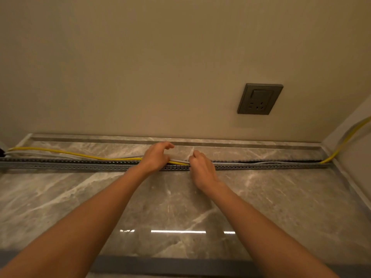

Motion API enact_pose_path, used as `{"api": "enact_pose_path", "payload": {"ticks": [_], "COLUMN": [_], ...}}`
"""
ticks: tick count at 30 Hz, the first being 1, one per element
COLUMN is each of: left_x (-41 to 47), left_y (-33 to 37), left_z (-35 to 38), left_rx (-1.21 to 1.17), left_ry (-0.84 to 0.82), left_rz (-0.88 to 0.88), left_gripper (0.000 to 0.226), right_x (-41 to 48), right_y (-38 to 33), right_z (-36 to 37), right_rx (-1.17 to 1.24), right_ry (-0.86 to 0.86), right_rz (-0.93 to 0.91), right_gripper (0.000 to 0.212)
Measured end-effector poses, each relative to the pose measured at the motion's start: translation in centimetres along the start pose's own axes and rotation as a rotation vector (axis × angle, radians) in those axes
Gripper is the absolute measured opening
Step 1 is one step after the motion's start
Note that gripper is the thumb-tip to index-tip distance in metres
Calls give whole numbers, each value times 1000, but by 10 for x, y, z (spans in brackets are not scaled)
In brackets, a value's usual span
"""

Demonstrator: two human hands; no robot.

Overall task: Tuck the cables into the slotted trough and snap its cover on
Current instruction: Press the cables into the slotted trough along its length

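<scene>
Left hand (155, 157), right hand (201, 167) — both pinching the thin yellow and white cables (181, 161) over the long grey slotted plastic trough (80, 165); cables likely light, springy — press down near entry.

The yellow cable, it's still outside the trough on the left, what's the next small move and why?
Probably slide the left hand leftward, pressing the yellow cable into the slotted trough. Right of the right hand the cables already lie inside; to the left they arc over the countertop.

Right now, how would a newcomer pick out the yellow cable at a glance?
Find the grey slotted trough running across the marble counter below the wall. The yellow cable snakes along its far side toward both hands. Beside the pale grey cables, it alone is bright yellow.
</scene>
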State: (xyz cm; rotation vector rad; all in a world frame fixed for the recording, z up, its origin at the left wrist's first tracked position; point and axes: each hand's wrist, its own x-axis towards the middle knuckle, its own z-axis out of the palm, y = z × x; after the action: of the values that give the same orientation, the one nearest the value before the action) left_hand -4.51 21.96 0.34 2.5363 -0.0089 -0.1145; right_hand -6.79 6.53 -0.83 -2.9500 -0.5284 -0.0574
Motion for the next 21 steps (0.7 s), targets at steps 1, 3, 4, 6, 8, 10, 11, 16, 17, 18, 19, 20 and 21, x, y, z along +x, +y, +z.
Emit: {"api": "enact_pose_path", "payload": {"ticks": [1,3,4,6,8,10,11,16,17,18,19,20,21], "left_x": [0,0,-1,-5,-6,-5,-5,-8,-7,-6,-5,-4,-2], "left_y": [-6,-15,-18,-22,-26,-30,-32,-45,-49,-51,-51,-51,-49], "left_z": [-4,-9,-10,-10,-9,-7,-7,-8,-10,-11,-13,-13,-14], "left_rx": [101,216,244,273,289,270,253,275,288,302,313,317,321], "left_ry": [-32,-78,-72,-41,14,59,70,85,76,65,43,16,-18], "left_rz": [-12,-19,2,72,142,191,222,465,479,477,465,450,434], "left_gripper": [39,38,36,32,29,26,24,16,19,22,25,26,26], "right_x": [1,4,5,8,11,12,13,16,16,16,16,16,16], "right_y": [-2,-8,-13,-25,-35,-40,-42,-49,-50,-51,-52,-53,-53], "right_z": [1,0,0,3,7,11,11,8,8,10,12,14,15], "right_rx": [9,15,23,62,61,69,68,-49,-43,-34,-30,-28,-35], "right_ry": [5,36,41,57,62,113,109,122,117,116,114,111,109], "right_rz": [6,8,3,-22,-22,-18,4,39,58,67,73,79,79], "right_gripper": [28,28,27,24,21,12,7,19,23,25,25,24,22]}}
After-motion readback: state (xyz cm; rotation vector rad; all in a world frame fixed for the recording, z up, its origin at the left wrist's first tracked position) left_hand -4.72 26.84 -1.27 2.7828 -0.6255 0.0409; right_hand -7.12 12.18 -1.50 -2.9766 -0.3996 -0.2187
